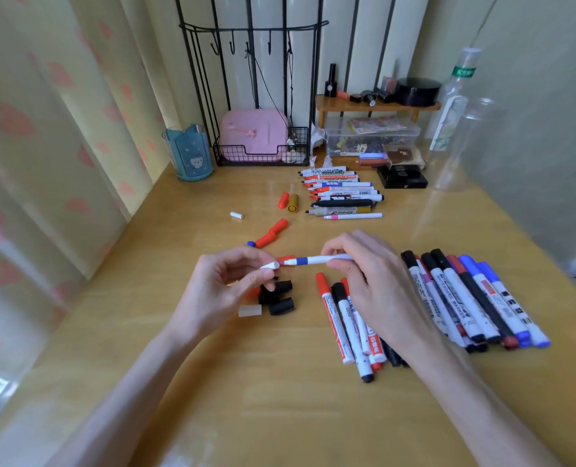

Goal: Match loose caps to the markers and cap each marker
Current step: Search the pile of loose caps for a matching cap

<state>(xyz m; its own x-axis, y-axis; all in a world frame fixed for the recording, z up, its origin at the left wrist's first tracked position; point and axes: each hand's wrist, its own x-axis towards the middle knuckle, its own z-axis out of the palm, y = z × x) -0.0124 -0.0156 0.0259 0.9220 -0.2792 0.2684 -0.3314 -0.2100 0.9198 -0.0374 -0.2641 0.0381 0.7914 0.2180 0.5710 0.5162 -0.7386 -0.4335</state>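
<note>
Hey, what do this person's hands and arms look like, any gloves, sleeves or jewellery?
The left hand and right hand are bare: no gloves, rings or markings show. The left arm and right arm are bare too, with no sleeve, watch or bracelet in view down to the frame's edge.

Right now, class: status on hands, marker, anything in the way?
Left hand pinches white cap. Right hand grips white marker, tip toward cap, uncapped. Nothing between them.
</note>
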